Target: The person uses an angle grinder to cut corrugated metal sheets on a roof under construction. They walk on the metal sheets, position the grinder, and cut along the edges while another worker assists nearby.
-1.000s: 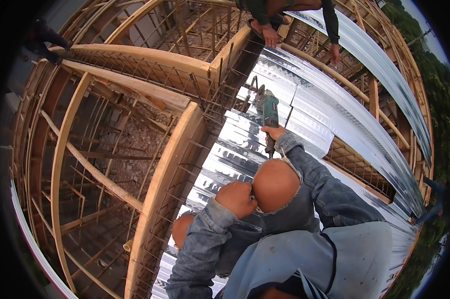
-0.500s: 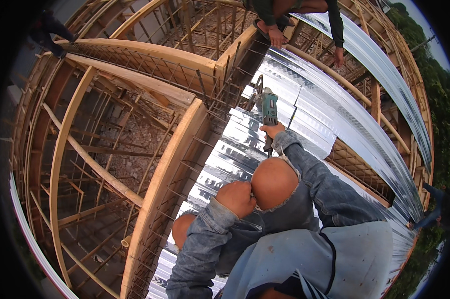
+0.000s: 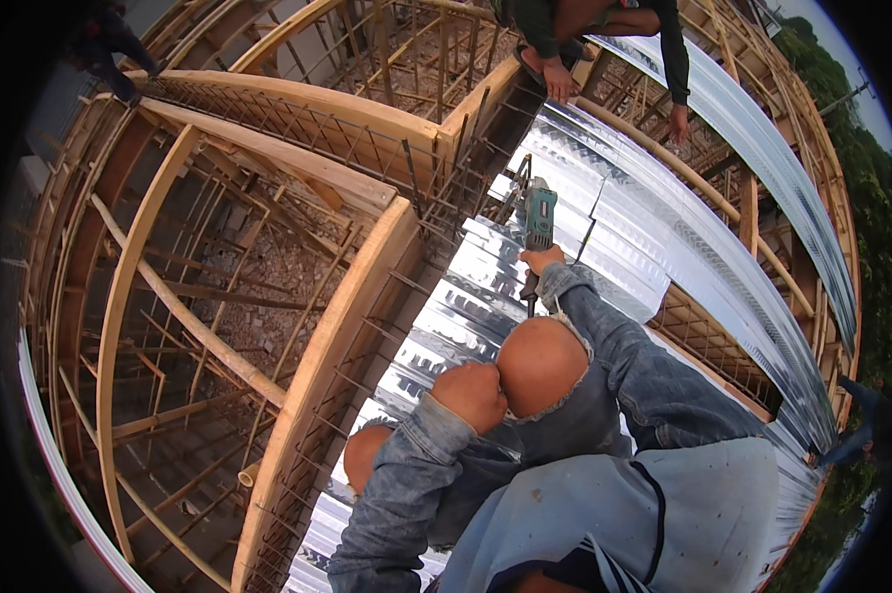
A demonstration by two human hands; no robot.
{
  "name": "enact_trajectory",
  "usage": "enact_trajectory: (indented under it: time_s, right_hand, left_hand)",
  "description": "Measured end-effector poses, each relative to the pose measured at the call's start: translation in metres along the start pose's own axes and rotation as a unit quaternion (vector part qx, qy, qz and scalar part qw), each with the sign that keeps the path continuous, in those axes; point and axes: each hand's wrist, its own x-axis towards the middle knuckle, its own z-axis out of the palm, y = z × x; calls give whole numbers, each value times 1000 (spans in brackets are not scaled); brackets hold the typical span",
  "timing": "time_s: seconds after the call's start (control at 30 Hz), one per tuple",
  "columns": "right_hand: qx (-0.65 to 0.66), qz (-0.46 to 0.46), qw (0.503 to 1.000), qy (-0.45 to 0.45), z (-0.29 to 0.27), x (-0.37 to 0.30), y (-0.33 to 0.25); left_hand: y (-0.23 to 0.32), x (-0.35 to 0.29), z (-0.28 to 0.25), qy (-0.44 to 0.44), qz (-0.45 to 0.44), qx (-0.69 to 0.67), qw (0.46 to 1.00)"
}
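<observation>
My right hand (image 3: 543, 259) is closed around the rear grip of a green angle grinder (image 3: 540, 217). Its head points away from me, close to the cut edge of the shiny corrugated metal sheet (image 3: 441, 331), by upright rebar. The disc is too small to make out. Curled into a fist, my left hand (image 3: 471, 395) rests against my bent bare knee (image 3: 542, 366); nothing shows in it. A thin dark rod or cord (image 3: 591, 222) lies over the sheet, right of the grinder.
Left of the sheet runs a timber-edged beam form (image 3: 327, 385) with protruding rebar, beside a deep framed opening (image 3: 248, 296) over rubble. A rectangular gap (image 3: 708, 341) breaks the sheets on the right. Ahead crouches a co-worker (image 3: 604, 25), hands hanging low; another person (image 3: 115, 49) stands far left.
The surroundings have shifted slightly right and down in the picture. The grinder stays in my right hand near the same sheet edge, and my left fist stays at the knee.
</observation>
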Motion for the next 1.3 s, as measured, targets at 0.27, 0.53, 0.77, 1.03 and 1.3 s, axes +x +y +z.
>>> enact_trajectory:
  time_s: [0.27,0.53,0.77,1.03,1.3]
  right_hand:
    - [-60,-1,998,12,10,21,15]
    - [-52,-32,995,81,31,50,35]
    - [-77,-29,994,67,35,54,33]
    - [-112,30,993,36,23,25,6]
    - [-110,14,992,65,25,18,5]
  left_hand:
    - [1,-2,-4,-49,-18,12,999]
    - [-2,-9,3,-22,-11,20,1000]
    - [0,-12,7,-34,-25,40,998]
    - [0,-14,8,-24,-27,52,998]
    - [-1,-13,12,-22,-38,52,998]
